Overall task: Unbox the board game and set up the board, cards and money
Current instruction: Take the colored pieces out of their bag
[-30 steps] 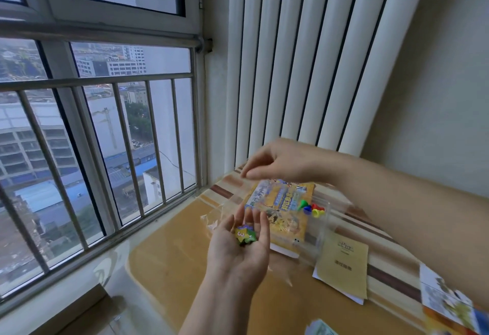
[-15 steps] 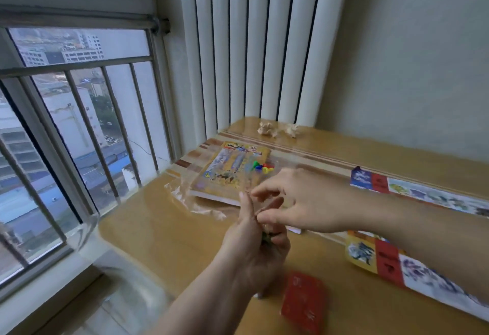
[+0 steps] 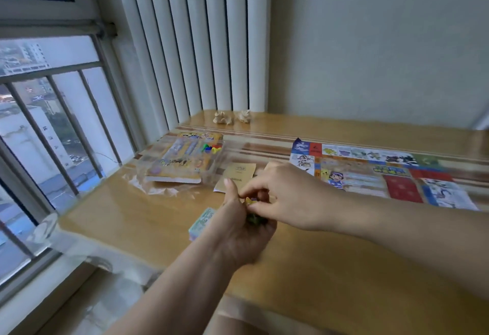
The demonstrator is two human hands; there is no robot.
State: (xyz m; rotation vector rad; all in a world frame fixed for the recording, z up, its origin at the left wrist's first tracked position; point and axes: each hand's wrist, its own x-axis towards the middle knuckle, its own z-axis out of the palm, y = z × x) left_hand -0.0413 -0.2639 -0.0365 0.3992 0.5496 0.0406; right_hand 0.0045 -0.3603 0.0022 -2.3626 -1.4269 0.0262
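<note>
Small game pieces (image 3: 254, 218), dark green and glossy, heaped in the cupped palm of the left hand (image 3: 238, 234), above the near middle of the counter (image 3: 127, 223). Left grip curled round that heap, thumb upright. Right hand (image 3: 288, 197) close against it, grip pinching one small yellow piece (image 3: 250, 200) between thumb and forefinger at the edge of the left palm. Shapes of the pieces too blurred to tell.

Partly hidden behind the left hand, on the counter: a pale green-and-lilac pack (image 3: 203, 219), block-shaped, print unreadable. Beyond the hands, a folded tan paper leaflet (image 3: 239, 172) with dark print too small to read. Left of that, the flat yellow game box (image 3: 182, 161) under a clear hard plastic cover, cartoon art on its face, lettering blurred. Bright plastic pawns (image 3: 211, 148) — red, blue, green, yellow — at its far right corner. Crumpled clear film (image 3: 158, 188) along its near edge.

To the right, the paper board (image 3: 370, 173) spread flat: a border of cartoon squares, a capped cartoon figure, a title in blocky letters, unreadable, and a plain red rectangle.

Smooth glossy honey-coloured wood for the counter, striped brown and cream towards the back. At the far edge, two small tan figurines (image 3: 222, 118), lumpy in outline. Behind them, white ribbed vertical slats (image 3: 201, 43); on the left, a window with grey metal bars (image 3: 66, 120).
</note>
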